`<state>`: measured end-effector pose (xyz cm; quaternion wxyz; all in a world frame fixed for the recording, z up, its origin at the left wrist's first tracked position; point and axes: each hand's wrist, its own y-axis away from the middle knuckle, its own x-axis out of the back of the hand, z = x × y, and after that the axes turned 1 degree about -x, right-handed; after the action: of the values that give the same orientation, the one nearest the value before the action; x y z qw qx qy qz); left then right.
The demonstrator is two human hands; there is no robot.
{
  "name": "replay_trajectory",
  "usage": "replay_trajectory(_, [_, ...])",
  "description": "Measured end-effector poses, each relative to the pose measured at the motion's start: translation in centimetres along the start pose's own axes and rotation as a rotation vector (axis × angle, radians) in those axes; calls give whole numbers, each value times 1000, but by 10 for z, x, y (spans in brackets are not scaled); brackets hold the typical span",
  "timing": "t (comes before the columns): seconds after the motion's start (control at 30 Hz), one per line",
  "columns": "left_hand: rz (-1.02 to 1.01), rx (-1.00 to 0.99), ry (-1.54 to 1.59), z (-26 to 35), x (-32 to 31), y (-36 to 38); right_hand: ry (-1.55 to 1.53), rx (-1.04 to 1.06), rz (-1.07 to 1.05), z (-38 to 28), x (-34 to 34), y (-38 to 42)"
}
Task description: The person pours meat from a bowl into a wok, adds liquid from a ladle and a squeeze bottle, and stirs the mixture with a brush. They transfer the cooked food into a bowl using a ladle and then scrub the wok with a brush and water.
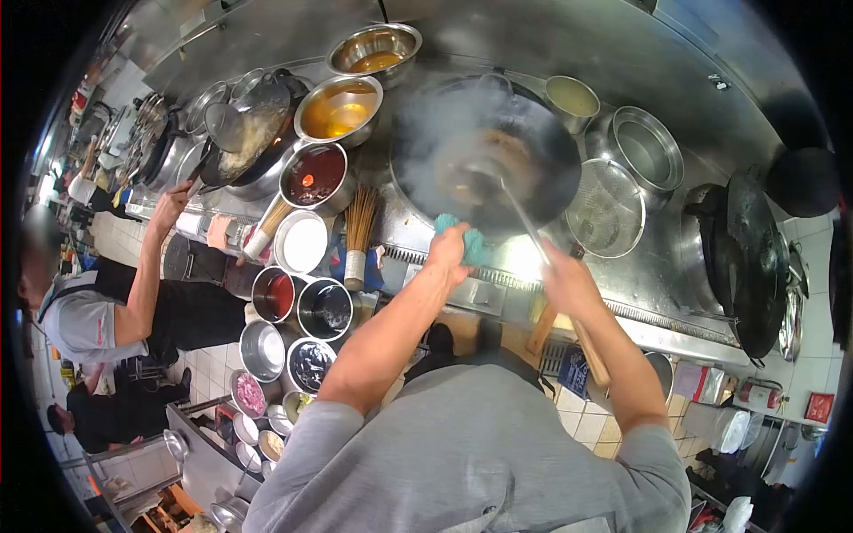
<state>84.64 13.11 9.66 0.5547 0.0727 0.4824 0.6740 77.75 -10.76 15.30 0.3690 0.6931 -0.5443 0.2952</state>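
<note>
My left hand is closed around a folded green cloth at the near rim of a large black wok. The wok's rim under the cloth is hidden. With my right hand I grip a long-handled ladle; its wooden end sticks out below my wrist. The ladle's head is down inside the wok, touching brownish food that is partly veiled. Whitish smoke or steam rises over the wok's left side.
Left of the wok stand bowls of amber liquid, a pot of dark red sauce and a bamboo brush. To the right are a round strainer and metal pots. A co-worker handles another wok at left.
</note>
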Motion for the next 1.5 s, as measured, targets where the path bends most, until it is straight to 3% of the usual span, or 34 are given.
replay_trajectory(0.1, [11,-20,-39,-17,24,-22,-14,-36,162,3,-36,-44])
replay_trajectory(0.2, [71,-39,-55,-60,49,8,-21,11,279,3,-36,-44])
replay_trajectory(0.23, [-20,-114,44,-74,55,21,-33,36,304,1,-31,-38])
replay_trajectory(0.37, [9,-43,131,-39,19,16,-146,-66,97,-6,-10,7])
replay_trajectory(0.43, [19,-17,100,-26,10,3,-129,-7,-1,-9,13,44])
replay_trajectory(0.6, [33,-2,65,-1,-7,1,-94,24,-113,-14,32,40])
replay_trajectory(0.7, [-39,-8,14,2,3,-24,-16,73,23,0,-16,-26])
replay_trajectory(0.8, [-97,-55,29,-38,37,-46,1,17,153,-5,-42,-61])
replay_trajectory(0.87, [25,-58,-10,-78,62,-33,-48,47,245,-10,-38,-63])
replay_trajectory(0.97, [-11,-116,83,-82,48,17,-103,91,248,0,-26,-36])
replay_trajectory(1.03, [80,-10,127,-57,25,7,-126,7,112,-1,-11,-4])
replay_trajectory(1.1, [40,-8,65,-35,11,7,-122,-22,-7,6,9,21])
replay_trajectory(1.2, [30,12,77,-9,-8,25,-95,45,-84,0,39,50])
replay_trajectory(1.3, [64,23,14,4,-15,5,27,54,-53,10,15,11])
replay_trajectory(1.37, [-55,-10,36,-11,6,-34,-20,-74,-37,-6,-4,-29])
replay_trajectory(1.47, [-105,-44,36,-43,44,-57,-8,-48,137,-11,-29,-66])
replay_trajectory(1.5, [-51,-39,29,-49,46,-32,-56,-32,166,-15,-25,-62])
